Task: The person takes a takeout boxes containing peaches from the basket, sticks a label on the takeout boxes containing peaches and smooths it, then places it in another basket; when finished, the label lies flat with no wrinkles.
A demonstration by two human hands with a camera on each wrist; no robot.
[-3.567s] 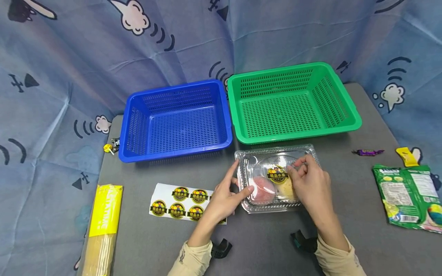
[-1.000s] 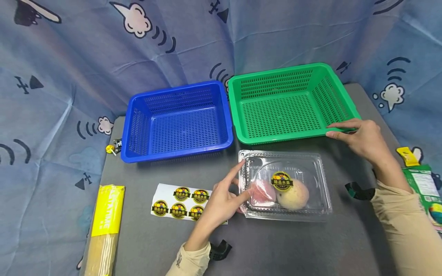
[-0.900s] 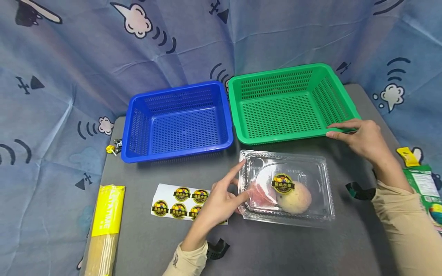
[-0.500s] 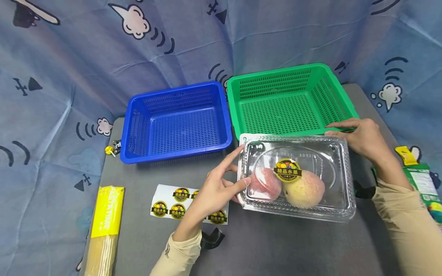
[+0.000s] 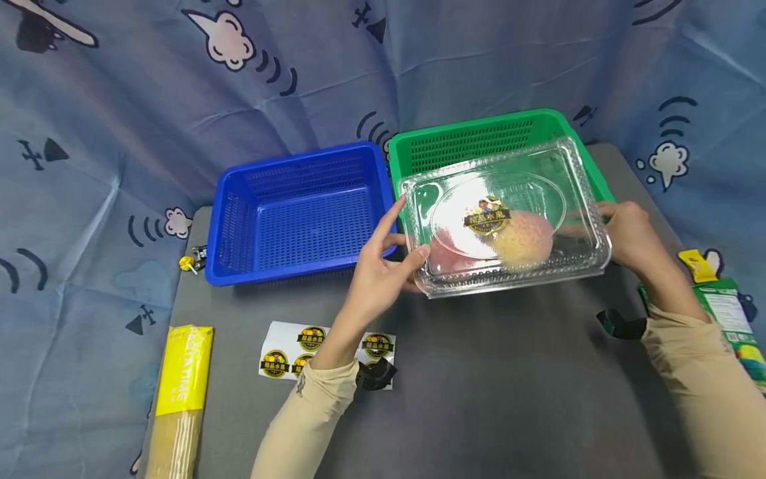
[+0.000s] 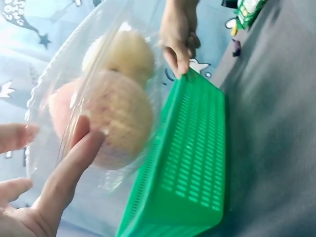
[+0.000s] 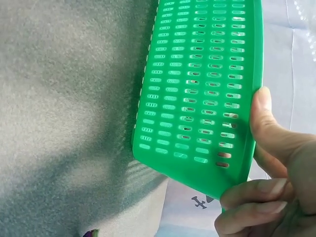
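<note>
My left hand (image 5: 380, 273) holds a clear plastic fruit box (image 5: 520, 273) by its left end, thumb on the lid. Inside lie a pinkish fruit (image 5: 445, 258) and a yellow-pink one (image 5: 529, 241), peach-like. A black and gold sticker (image 5: 486, 217) is on the lid. The box is raised and tilted over the front of the green basket (image 5: 473, 141). My right hand (image 5: 634, 239) grips that basket's front right rim, partly behind the box in the head view. The right wrist view shows the thumb (image 7: 264, 106) on the basket's rim and fingers curled round its corner.
A blue basket (image 5: 299, 269) stands left of the green one. A sheet of stickers (image 5: 276, 336) lies under my left forearm. Yellow-wrapped noodles (image 5: 185, 379) are at the left edge, with a lollipop (image 5: 187, 263) above. Green (image 5: 727, 306) and yellow packets (image 5: 697, 266) lie right.
My right hand left the lid earlier and took hold of the green basket's rim. My left hand has lifted the fruit box off the table and moved it forward over the basket.
</note>
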